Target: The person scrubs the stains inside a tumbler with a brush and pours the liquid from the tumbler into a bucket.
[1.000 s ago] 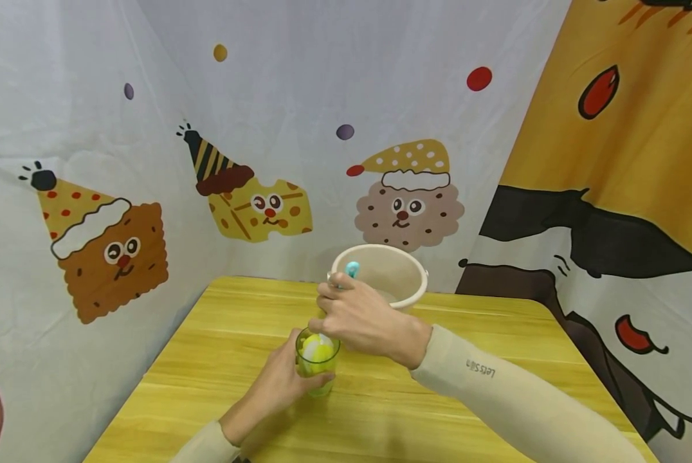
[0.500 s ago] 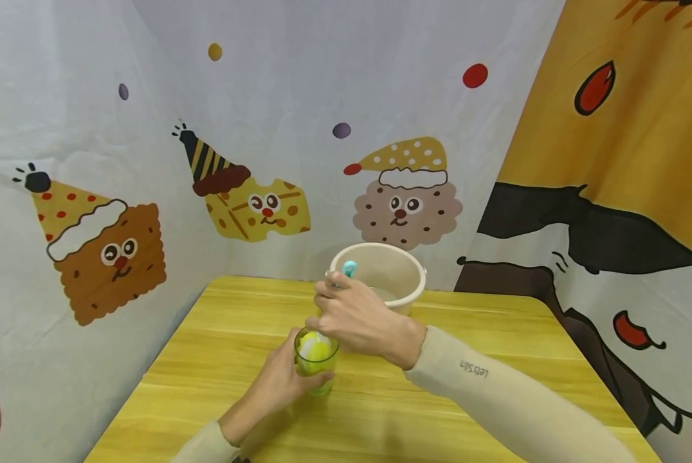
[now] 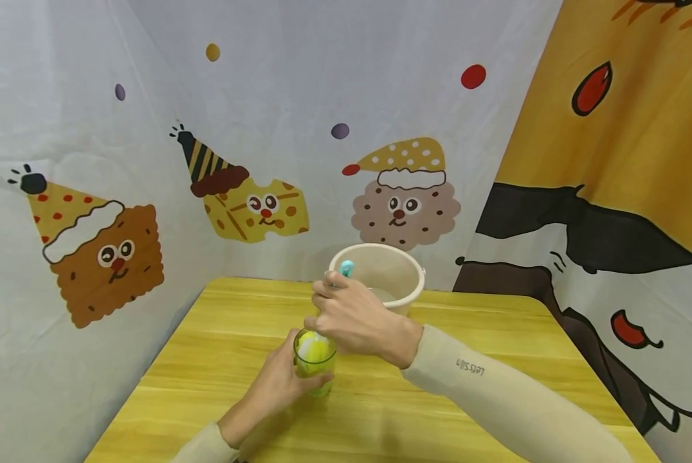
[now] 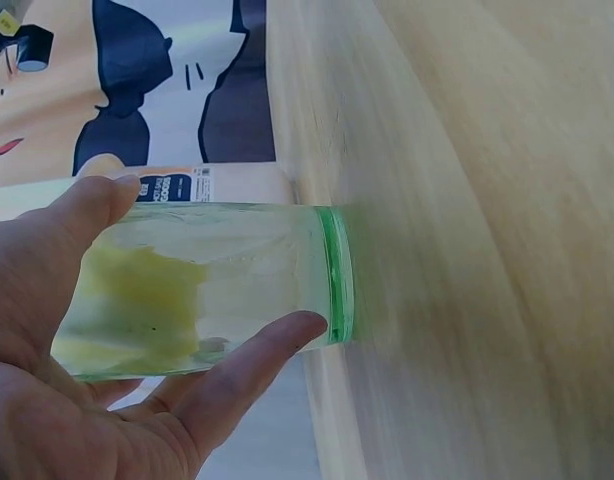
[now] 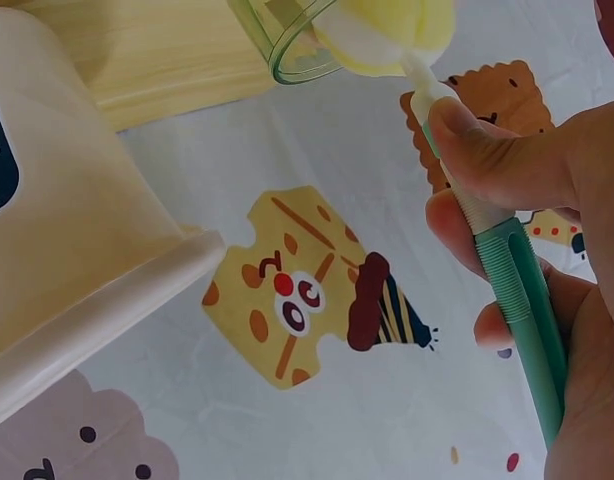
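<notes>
My left hand (image 3: 279,376) grips a clear green drinking glass (image 3: 314,368), which stands upright low at the tabletop. Its thumb and fingers wrap the sides, and in the left wrist view the thick green base of the glass (image 4: 237,240) shows close to the wood. In my right hand (image 3: 360,319) is a sponge cup brush, its teal and white handle (image 5: 522,310) pinched between thumb and fingers. The brush's yellow and white sponge head (image 3: 318,349) sits inside the mouth of the glass. The handle's teal tip (image 3: 346,267) pokes up above my right hand.
A cream bucket (image 3: 414,296) stands just behind my right hand, partly covered by it. Below everything lies a yellow wood-grain table (image 3: 207,360). A cartoon-printed cloth (image 3: 288,83) hangs behind and beside the table.
Both hands keep their grips and nearly the same places. The sponge's yellow and white sections have turned slightly inside the glass. The head view has shifted a little.
</notes>
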### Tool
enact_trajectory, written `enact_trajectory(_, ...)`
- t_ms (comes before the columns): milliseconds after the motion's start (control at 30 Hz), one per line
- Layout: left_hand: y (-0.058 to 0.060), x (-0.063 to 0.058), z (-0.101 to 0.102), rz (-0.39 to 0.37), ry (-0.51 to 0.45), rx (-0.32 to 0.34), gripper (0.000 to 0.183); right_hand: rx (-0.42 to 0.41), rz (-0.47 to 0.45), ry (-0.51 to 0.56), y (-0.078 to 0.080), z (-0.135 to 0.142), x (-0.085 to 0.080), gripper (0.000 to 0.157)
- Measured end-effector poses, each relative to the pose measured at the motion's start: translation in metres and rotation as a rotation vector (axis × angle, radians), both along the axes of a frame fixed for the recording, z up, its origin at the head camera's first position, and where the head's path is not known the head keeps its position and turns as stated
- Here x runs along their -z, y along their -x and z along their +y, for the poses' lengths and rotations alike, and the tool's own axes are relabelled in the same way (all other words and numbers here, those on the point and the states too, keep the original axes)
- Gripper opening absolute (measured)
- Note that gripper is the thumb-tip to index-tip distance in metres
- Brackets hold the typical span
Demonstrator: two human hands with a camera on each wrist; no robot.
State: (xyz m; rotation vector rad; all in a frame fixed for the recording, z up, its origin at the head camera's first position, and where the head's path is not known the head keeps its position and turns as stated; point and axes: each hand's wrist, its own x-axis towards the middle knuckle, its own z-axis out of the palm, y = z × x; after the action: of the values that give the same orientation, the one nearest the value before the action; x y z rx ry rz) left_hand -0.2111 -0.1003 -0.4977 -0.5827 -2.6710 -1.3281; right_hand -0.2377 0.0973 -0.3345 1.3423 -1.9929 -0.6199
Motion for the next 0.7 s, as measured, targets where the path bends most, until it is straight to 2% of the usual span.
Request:
enact_trajectory(100,0.0,0.001,0.0,0.014,-0.003,0.005,0.087,-0.004,0.009,0.002,0.001,-0.001,0.001,0.023)
enact_trajectory(267,0.001,0.002,0.0,-0.01,-0.008,-0.004,0.086,-0.013,0.029,-0.006,0.002,-0.003,0.001,0.021)
enact_trajectory(700,0.002,0.002,-0.001,-0.01,-0.024,0.009,0.088,0.013,0.057,-0.108,0.002,-0.013,-0.008,0.012)
